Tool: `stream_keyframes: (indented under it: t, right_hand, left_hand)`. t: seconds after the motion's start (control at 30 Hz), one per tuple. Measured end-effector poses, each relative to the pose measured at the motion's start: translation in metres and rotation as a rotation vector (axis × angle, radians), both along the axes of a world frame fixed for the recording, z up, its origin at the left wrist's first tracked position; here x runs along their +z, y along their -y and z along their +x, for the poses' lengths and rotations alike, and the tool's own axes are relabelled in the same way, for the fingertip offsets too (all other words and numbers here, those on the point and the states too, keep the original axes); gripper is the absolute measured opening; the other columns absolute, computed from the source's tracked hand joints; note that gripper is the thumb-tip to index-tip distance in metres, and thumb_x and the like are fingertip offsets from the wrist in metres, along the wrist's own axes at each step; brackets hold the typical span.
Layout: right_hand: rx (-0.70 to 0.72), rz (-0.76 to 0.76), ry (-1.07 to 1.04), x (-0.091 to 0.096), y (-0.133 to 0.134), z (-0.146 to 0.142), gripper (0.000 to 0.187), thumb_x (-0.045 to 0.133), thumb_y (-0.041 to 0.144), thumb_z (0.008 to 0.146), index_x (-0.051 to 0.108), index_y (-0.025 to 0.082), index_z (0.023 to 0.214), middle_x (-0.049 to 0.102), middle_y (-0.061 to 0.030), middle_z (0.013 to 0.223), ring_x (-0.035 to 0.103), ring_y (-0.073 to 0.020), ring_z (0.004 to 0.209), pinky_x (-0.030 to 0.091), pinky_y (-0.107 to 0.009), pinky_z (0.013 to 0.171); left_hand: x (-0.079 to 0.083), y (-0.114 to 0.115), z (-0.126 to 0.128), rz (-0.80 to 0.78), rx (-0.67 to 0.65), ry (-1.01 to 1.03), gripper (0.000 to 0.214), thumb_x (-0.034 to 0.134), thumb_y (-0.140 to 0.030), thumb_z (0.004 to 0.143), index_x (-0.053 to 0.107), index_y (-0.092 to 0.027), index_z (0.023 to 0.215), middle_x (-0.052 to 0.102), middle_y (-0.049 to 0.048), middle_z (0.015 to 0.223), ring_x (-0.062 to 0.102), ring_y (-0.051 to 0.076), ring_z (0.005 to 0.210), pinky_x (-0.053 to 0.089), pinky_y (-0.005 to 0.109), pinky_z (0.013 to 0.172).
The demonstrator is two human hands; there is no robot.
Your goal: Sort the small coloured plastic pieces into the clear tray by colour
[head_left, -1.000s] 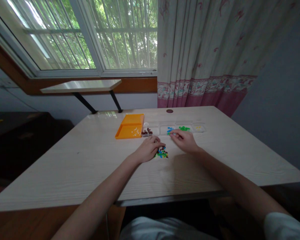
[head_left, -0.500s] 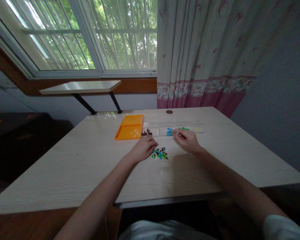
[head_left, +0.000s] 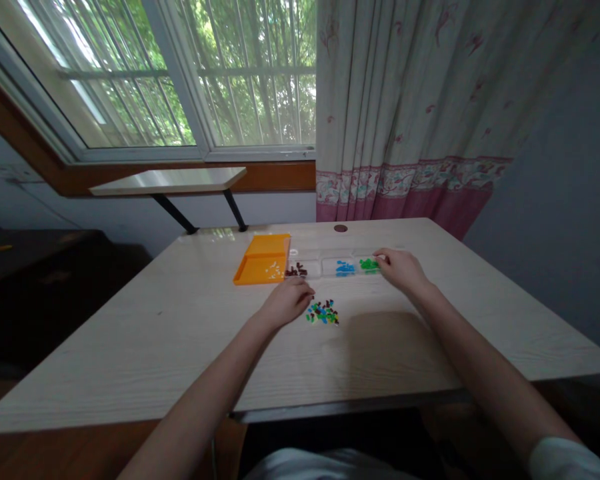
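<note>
On the pale wooden table [head_left: 430, 333] lies a clear compartment tray [head_left: 325, 260]. Before it sits a small pile of mixed coloured beads [head_left: 322, 312]. The left hand [head_left: 286, 301] rests loosely curled just left of the pile. The right hand [head_left: 401, 267] lies apart, at the tray's green beads [head_left: 368, 265]. Whether either hand pinches a bead cannot be told.

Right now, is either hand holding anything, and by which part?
Cannot tell: right hand reaches small green beads in the clear tray; left hand rests beside mixed coloured beads.

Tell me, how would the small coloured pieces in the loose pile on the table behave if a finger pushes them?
The coloured pieces are tiny and lie loose, so they are probably very light and would scatter rather than move together. The table looks smooth, so they would likely slide easily.
</note>
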State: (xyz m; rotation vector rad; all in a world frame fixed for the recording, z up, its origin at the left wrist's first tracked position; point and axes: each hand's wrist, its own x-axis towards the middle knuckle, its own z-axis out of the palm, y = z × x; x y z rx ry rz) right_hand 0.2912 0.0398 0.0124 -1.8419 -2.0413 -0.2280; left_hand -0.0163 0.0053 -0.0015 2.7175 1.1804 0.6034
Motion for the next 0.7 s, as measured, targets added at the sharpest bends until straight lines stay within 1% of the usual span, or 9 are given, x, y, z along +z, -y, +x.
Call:
stream_keyframes:
  t: [0.1, 0.2, 0.27, 0.37, 0.43, 0.53, 0.7]
  right_hand:
    - [0.036, -0.005, -0.052, -0.001, 0.001, -0.003, 0.026, 0.046, 0.035, 0.083, 0.066, 0.025, 0.096, 0.068, -0.002, 0.071, 0.059, -0.0159, 0.064, 0.035, -0.024, 0.055]
    - [0.128, 0.0, -0.092, 0.0, 0.008, -0.017, 0.025, 0.047, 0.034, 0.082, 0.067, 0.024, 0.093, 0.067, -0.0023, 0.07, 0.058, -0.0151, 0.061, 0.034, -0.023, 0.053]
    - [0.229, -0.002, -0.123, 0.001, 0.016, -0.033, 0.024, 0.047, 0.032, 0.083, 0.066, 0.022, 0.093, 0.067, -0.0023, 0.07, 0.058, -0.0142, 0.06, 0.035, -0.023, 0.054]
    - [0.406, -0.046, -0.134, 0.0, 0.031, -0.064, 0.023, 0.046, 0.03, 0.083, 0.066, 0.022, 0.093, 0.066, -0.0016, 0.068, 0.057, -0.0127, 0.059, 0.035, -0.022, 0.056]
    - [0.487, -0.076, -0.129, -0.003, 0.039, -0.082, 0.022, 0.049, 0.031, 0.083, 0.066, 0.022, 0.093, 0.066, -0.0012, 0.068, 0.057, -0.0124, 0.061, 0.036, -0.021, 0.057]
    - [0.548, -0.112, -0.151, -0.009, 0.047, -0.097, 0.023, 0.052, 0.034, 0.081, 0.065, 0.023, 0.096, 0.064, 0.0005, 0.064, 0.055, -0.0109, 0.058, 0.034, -0.02, 0.055]
    - [0.559, -0.15, -0.214, -0.013, 0.049, -0.098, 0.022, 0.054, 0.036, 0.08, 0.066, 0.025, 0.094, 0.061, 0.0032, 0.06, 0.053, -0.009, 0.055, 0.033, -0.019, 0.054]
  left_hand:
    - [0.0, -0.001, 0.0, -0.023, -0.001, 0.023, 0.019, 0.048, -0.02, 0.08, 0.067, -0.017, 0.085, 0.062, 0.0068, 0.081, 0.056, 0.017, 0.082, 0.045, 0.029, 0.077]
    - [0.0, -0.001, 0.001, -0.021, 0.0, 0.028, 0.019, 0.048, -0.02, 0.081, 0.066, -0.017, 0.082, 0.062, 0.0062, 0.079, 0.057, 0.017, 0.08, 0.045, 0.029, 0.074]
    - [0.001, 0.0, 0.002, -0.007, -0.003, 0.026, 0.019, 0.047, -0.02, 0.081, 0.066, -0.017, 0.082, 0.062, 0.0063, 0.08, 0.056, 0.017, 0.081, 0.045, 0.029, 0.074]
    - [0.005, 0.004, 0.005, 0.028, -0.018, 0.063, 0.019, 0.046, -0.02, 0.083, 0.064, -0.016, 0.085, 0.061, 0.0065, 0.081, 0.056, 0.017, 0.082, 0.044, 0.028, 0.074]
    - [0.008, 0.008, 0.009, 0.049, -0.027, 0.109, 0.019, 0.045, -0.022, 0.084, 0.063, -0.016, 0.085, 0.06, 0.0067, 0.081, 0.055, 0.016, 0.081, 0.044, 0.028, 0.073]
    - [0.011, 0.013, 0.014, 0.078, -0.035, 0.188, 0.017, 0.048, -0.024, 0.082, 0.062, -0.015, 0.083, 0.06, 0.0064, 0.079, 0.054, 0.017, 0.081, 0.044, 0.028, 0.073]
    - [0.009, 0.014, 0.017, 0.105, -0.031, 0.259, 0.012, 0.053, -0.022, 0.079, 0.062, -0.016, 0.079, 0.06, 0.0053, 0.076, 0.054, 0.016, 0.078, 0.043, 0.029, 0.072]
